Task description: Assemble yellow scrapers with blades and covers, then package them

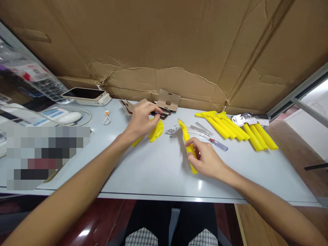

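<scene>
My right hand (205, 157) is wrapped round a yellow scraper handle (183, 129), its narrow tip slanting up and away from me. My left hand (143, 118) hovers by opened cardboard packaging (167, 99) and the dark pieces (165, 113) in it. Its thumb and forefinger are bent and slightly apart, with nothing visible between them. Under and beside that hand lie loose yellow plastic parts (156, 131), partly covered by it. A small pile of screws (170, 132) sits between my hands. Flat metal blades (200, 129) and a screwdriver (218, 145) with a clear handle lie beyond my right hand.
Several yellow handles (221, 127) lie in a row on the right, near others with labelled packaging (246, 119). A phone (84, 93), a white mouse (70, 118), a cable and a plastic bottle (33, 73) are on the left. Cardboard (164, 41) walls the table's back.
</scene>
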The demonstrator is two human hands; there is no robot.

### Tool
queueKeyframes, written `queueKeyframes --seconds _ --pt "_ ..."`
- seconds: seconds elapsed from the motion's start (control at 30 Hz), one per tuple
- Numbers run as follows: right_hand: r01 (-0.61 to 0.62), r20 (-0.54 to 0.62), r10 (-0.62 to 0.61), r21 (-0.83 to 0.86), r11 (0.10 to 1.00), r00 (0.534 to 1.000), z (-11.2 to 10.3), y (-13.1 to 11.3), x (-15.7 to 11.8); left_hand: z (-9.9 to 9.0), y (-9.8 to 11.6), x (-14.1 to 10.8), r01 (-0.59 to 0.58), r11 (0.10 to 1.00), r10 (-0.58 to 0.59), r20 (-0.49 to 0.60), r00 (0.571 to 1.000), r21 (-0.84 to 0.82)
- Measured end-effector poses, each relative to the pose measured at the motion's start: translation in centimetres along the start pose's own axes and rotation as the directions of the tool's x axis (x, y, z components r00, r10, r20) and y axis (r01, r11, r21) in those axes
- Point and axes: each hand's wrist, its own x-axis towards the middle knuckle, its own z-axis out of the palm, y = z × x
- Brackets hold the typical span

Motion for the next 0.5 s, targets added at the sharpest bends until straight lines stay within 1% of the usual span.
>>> queueKeyframes --seconds 0.07,0.1,0.13,0.2,0.27,0.3,0.33,0.37,0.43,0.5 --pt "-0.094 0.033 0.089 0.193 0.977 0.995 -0.1 0.1 0.1 0.0 -0.4 0.2 0.011 1.0 -0.011 -0.008 1.0 0.0" --pt "-0.148 0.068 0.133 0.321 0.935 0.989 -0.2 0.1 0.1 0.0 -0.7 0.3 0.02 1.0 -0.02 -0.014 1.0 -0.002" --pt "-0.201 0.117 0.166 0.459 0.866 0.979 -0.1 0.1 0.1 0.1 -0.9 0.6 0.029 1.0 -0.029 -0.018 0.999 -0.002" --pt "-0.295 0.226 0.19 0.695 0.656 0.955 -0.1 0.1 0.3 0.3 -1.2 1.3 0.033 0.999 -0.033 -0.003 0.999 0.019" --pt "-0.36 0.308 0.186 0.819 0.447 0.933 -0.1 0.1 0.5 0.7 -1.4 2.3 0.015 0.997 -0.018 0.046 0.999 0.07" --pt "-0.38 0.333 0.185 0.847 0.373 0.924 0.0 0.1 0.6 1.0 -1.5 2.9 0.003 0.995 -0.01 0.079 0.997 0.097" --pt "-0.392 0.347 0.189 0.862 0.322 0.919 0.0 0.1 0.8 1.2 -1.6 3.5 -0.007 0.994 -0.005 0.101 0.995 0.113" --pt "-0.402 0.358 0.193 0.868 0.292 0.913 -0.1 0.2 0.8 1.5 -1.7 4.1 -0.014 0.993 0.0 0.116 0.993 0.121" --pt "-0.41 0.365 0.199 0.869 0.277 0.909 -0.1 0.4 1.0 2.0 -1.9 5.1 -0.028 0.991 0.01 0.143 0.99 0.127" --pt "-0.397 0.345 0.206 0.857 0.328 0.916 -0.2 0.6 1.0 2.5 -2.3 5.9 -0.043 0.991 0.02 0.176 0.984 0.128"
